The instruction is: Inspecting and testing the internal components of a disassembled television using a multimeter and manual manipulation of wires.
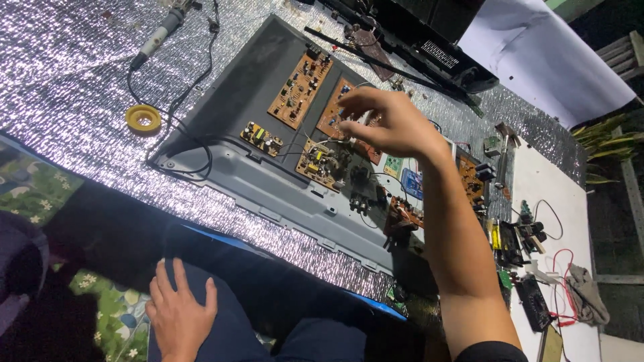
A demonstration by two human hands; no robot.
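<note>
Partly hidden under the right hand, a brown circuit board sits on the dark grey flat television back panel; fingers bunched, pinching downward, though whether they hold anything I cannot tell. Four brown boards are countable on the panel; others beyond the forearm are cluttered and hard to separate. The left hand lies flat, fingers spread, on a dark blue trouser leg. One yellow tape roll and one soldering iron, cut off at the top, lie on the silver foil mat.
</note>
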